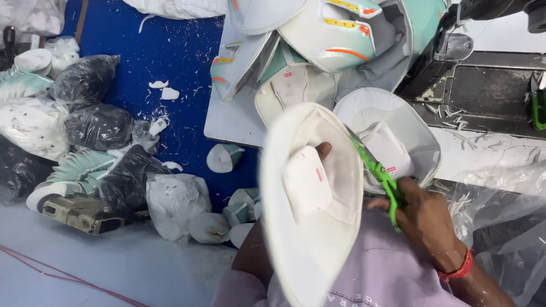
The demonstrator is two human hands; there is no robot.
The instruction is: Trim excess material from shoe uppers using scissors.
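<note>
Head view, looking down past a lilac-shirted lap: most of the left hand (pixel 323 151) is hidden behind the white shoe-upper piece (pixel 310 199) it holds up, and only a fingertip or thumb tip shows through the middle opening, pressed against the padded tongue. So the left fingers are closed on the piece, though how they wrap it I cannot see from here. The piece stands in the middle of the frame, in front of the person's chest, its long axis running near upright, the rounded top leaning slightly right and the lower end cut off by the bottom edge.

The right hand (pixel 424 219) is clenched around the green scissors (pixel 376 172) (a red thread band sits at that wrist). The blades point up and to the left, lying along the right rim of the piece; whether they are parted or shut is too blurred to tell.

Behind lies a second white upper piece (pixel 412 128) on the pale table (pixel 227 116), with mint-and-white pieces (pixel 318 34) piled above it, partly cut off at the top. To the left, black plastic bags (pixel 94 108) and scraps litter the blue floor (pixel 165 51).
</note>
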